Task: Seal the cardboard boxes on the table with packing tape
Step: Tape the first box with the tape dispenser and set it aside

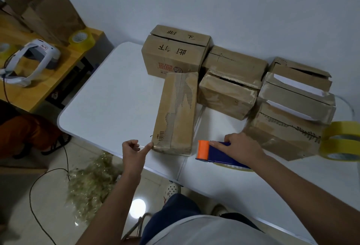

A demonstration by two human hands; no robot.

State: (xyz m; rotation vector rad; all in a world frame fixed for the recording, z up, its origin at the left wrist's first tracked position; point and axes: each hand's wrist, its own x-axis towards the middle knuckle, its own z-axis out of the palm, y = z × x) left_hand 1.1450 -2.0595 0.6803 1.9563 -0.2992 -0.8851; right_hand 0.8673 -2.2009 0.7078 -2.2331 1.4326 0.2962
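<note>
A long cardboard box [176,112] lies on the white table [109,96], its near end at the front edge. My left hand [134,150] is at the box's near left corner, index finger touching the corner, other fingers curled; a thin glint of tape runs from fingers to corner. My right hand [240,148] grips the blue and orange tape dispenser [214,153], which rests on the table just right of the box. Several more boxes stand behind: a large printed one [173,58], a small one with open flaps [227,96] and stacked ones [294,106] at the right.
Two rolls of yellow tape [341,139] are stacked at the table's right edge. A wooden side table [39,81] at the left holds a white headset, another tape roll [81,38] and flat cardboard. A heap of crumpled used tape [91,182] and a black cable lie on the floor.
</note>
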